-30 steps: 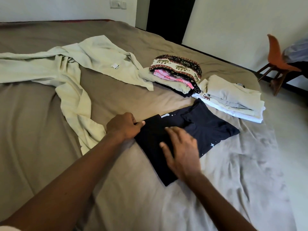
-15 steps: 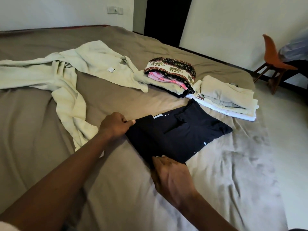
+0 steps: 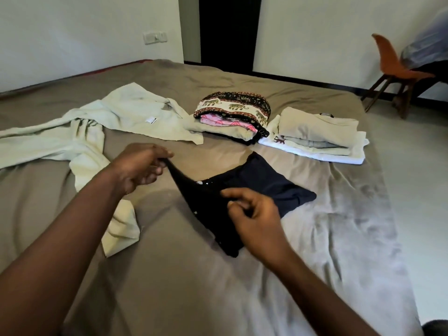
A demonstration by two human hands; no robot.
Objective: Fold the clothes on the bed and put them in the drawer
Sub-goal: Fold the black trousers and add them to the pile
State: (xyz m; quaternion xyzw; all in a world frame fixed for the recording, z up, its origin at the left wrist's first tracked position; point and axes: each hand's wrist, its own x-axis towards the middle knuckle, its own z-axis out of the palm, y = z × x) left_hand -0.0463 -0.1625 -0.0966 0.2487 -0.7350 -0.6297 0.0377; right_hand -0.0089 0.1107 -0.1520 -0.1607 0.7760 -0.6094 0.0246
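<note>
A dark navy garment (image 3: 261, 187) with small white specks lies partly folded in the middle of the bed (image 3: 169, 275). My left hand (image 3: 139, 167) pinches its near-left corner and holds it lifted off the sheet. My right hand (image 3: 252, 214) pinches the near edge of the same garment, fingers curled. A pale green garment (image 3: 80, 139) sprawls unfolded across the left of the bed. Two folded stacks sit behind: a patterned pile (image 3: 234, 112) with an elephant print on top, and a beige and white pile (image 3: 317, 134).
The bed's right edge drops to a light floor (image 3: 417, 190). An orange chair (image 3: 392, 69) stands at the far right with a person partly seen behind it. A dark doorway (image 3: 229, 30) is beyond the bed. No drawer is in view.
My left hand has raised the dark garment's corner off the bed. My right hand has shifted from the near corner to its near edge and pinches it. The camera has tilted up.
</note>
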